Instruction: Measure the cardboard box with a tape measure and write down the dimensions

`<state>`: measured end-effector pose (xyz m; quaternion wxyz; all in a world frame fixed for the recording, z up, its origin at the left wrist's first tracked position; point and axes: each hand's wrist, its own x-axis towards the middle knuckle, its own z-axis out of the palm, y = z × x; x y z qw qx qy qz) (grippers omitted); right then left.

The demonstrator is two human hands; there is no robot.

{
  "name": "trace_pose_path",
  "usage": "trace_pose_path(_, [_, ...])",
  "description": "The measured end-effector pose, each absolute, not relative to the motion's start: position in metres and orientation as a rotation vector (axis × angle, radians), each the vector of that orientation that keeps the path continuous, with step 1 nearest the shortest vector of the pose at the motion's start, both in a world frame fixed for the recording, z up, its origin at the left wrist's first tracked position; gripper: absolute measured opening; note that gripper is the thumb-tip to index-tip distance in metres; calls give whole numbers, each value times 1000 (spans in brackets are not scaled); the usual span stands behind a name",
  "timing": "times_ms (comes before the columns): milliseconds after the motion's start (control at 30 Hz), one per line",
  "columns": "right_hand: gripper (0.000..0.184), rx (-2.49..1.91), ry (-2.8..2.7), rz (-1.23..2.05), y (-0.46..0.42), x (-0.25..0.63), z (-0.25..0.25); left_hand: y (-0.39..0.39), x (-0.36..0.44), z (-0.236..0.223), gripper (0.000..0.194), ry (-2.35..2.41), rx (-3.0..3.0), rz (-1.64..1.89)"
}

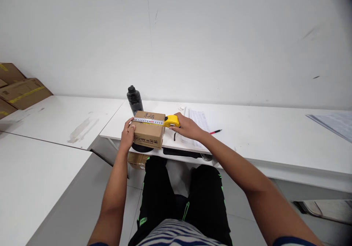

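A small brown cardboard box (148, 133) sits at the near edge of the white table (247, 136). A white measuring tape blade (148, 121) lies stretched across its top. My left hand (127, 133) grips the box's left end, thumb pressing the tape's tip down. My right hand (186, 127) is closed on the yellow tape measure case (172, 121) at the box's right end.
A black bottle (134, 99) stands just behind the box. Printed papers (198, 120) and a red pen (215, 131) lie to the right. More sheets (332, 123) lie at far right. Cardboard boxes (22, 92) are stacked at far left. Another box (137, 160) sits under the table.
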<state>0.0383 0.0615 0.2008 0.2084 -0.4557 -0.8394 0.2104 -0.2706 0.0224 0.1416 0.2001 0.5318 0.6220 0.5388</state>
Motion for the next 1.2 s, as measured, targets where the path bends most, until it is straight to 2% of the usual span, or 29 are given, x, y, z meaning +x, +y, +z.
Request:
trace_pose_path(367, [37,-1243,-2285,654,59,38,196,22,-271,141,52,1737,1477,1497])
trace_pose_path(567, [38,-1186,-2160,897,61,48,181,23,-270,143,52,1735,1498,1501])
trace_pose_path(800, [41,-1203,-2078,885,57,43,163,24,-272,141,50,1714,1504,1530])
trace_pose_path(1200, [43,-1472,-2150,716,53,25,117,27,-273,139,51,1702,1482,1535])
